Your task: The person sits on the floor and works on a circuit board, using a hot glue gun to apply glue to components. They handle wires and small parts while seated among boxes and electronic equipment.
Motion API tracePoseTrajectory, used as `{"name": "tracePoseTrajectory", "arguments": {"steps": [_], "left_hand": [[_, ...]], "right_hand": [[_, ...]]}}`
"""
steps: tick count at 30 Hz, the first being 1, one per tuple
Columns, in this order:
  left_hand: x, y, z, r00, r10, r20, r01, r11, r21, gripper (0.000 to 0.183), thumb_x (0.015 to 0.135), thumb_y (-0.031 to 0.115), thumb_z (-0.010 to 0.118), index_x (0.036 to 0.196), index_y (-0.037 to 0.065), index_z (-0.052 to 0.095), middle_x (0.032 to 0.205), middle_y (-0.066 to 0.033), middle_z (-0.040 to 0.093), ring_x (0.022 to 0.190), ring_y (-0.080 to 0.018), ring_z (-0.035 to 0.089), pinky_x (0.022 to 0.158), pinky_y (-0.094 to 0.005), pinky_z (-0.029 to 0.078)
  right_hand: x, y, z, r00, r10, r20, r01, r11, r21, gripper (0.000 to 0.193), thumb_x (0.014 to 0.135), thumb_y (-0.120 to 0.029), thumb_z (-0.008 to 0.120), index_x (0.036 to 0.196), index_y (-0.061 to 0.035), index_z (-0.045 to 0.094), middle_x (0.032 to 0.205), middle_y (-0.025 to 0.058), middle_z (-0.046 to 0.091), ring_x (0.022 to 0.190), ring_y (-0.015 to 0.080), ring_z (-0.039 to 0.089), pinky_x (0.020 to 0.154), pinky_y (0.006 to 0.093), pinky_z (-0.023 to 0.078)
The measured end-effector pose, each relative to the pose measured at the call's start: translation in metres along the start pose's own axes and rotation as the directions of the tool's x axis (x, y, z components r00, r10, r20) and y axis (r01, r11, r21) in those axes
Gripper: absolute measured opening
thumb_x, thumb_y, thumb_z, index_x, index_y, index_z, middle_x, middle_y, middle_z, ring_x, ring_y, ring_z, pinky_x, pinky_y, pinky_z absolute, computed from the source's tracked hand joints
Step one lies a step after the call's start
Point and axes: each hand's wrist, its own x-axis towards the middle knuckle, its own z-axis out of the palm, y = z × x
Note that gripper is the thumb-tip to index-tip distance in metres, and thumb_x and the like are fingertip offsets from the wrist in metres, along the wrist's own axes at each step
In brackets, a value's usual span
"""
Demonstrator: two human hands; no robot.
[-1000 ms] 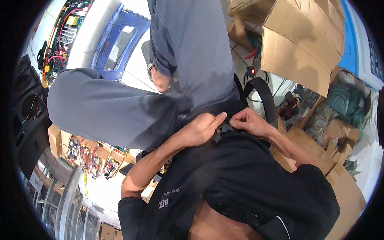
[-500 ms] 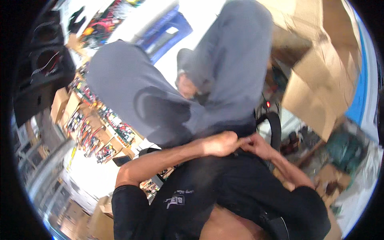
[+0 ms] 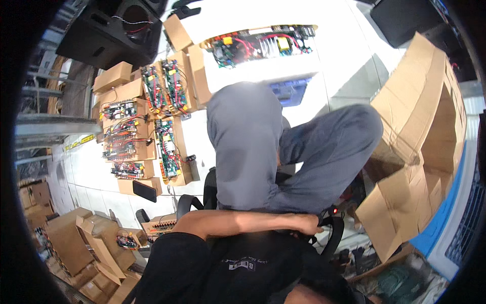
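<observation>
My left forearm reaches across my waist, and my left hand [image 3: 305,223] is at my right side, beside a black chair armrest [image 3: 334,237]. Its fingers are curled in; what they hold, if anything, is hidden. My right hand is out of view. My legs in grey trousers [image 3: 245,147] are bent in front of me, below the black shirt [image 3: 243,253]. A small red light [image 3: 335,210] glows just above the left hand, near the armrest.
Circuit boards [image 3: 164,147] lie on cardboard at the left, with a dark phone [image 3: 145,191] close by. More boards [image 3: 263,48] lie ahead, near a blue case [image 3: 291,92]. Black speaker boxes [image 3: 111,33] stand at far left. A large open carton [image 3: 390,218] is at the right.
The view has swung, bringing more floor and boards in. My two hands were together at my waist; now the left has moved right to the armrest, and the right has gone out of sight.
</observation>
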Motion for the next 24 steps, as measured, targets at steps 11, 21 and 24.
{"name": "tracePoseTrajectory", "arguments": {"steps": [11,21,24], "left_hand": [[-0.078,-0.013,-0.019,0.876,0.342,-0.34,-0.276,0.934,0.228,0.068,0.106,0.044,0.041,0.073,-0.01,0.065,0.067,-0.031,0.06,0.073,-0.0494,0.065,0.074,-0.052,0.052],[-0.172,-0.035,-0.027,0.671,0.417,-0.614,-0.234,0.904,0.358,0.05,0.097,0.041,0.063,0.114,-0.007,0.066,0.091,-0.0231,0.07,0.085,-0.0393,0.069,0.078,-0.0469,0.055],[-0.221,-0.008,-0.037,0.382,0.508,-0.772,-0.308,0.858,0.412,0.048,0.098,0.039,0.061,0.113,-0.006,0.067,0.106,-0.0278,0.068,0.096,-0.0397,0.069,0.084,-0.0466,0.056]], "right_hand": [[-0.015,-0.162,-0.014,0.759,-0.58,-0.295,0.546,0.815,-0.196,0.024,0.1,-0.014,0.058,0.109,0.0056,0.067,0.087,0.0104,0.072,0.082,0.0164,0.067,0.076,0.0333,0.054],[-0.067,-0.389,0.011,0.013,-0.991,-0.13,0.968,0.045,-0.247,0.016,0.095,0.001,0.061,0.109,0.0062,0.068,0.077,0.0119,0.067,0.068,0.0169,0.066,0.061,0.0278,0.052],[-0.101,-0.429,0.018,-0.313,-0.931,0.188,0.846,-0.363,-0.391,0.02,0.091,-0.002,0.067,0.11,0.0049,0.069,0.08,0.0158,0.07,0.071,0.0231,0.07,0.063,0.0304,0.054]]}}
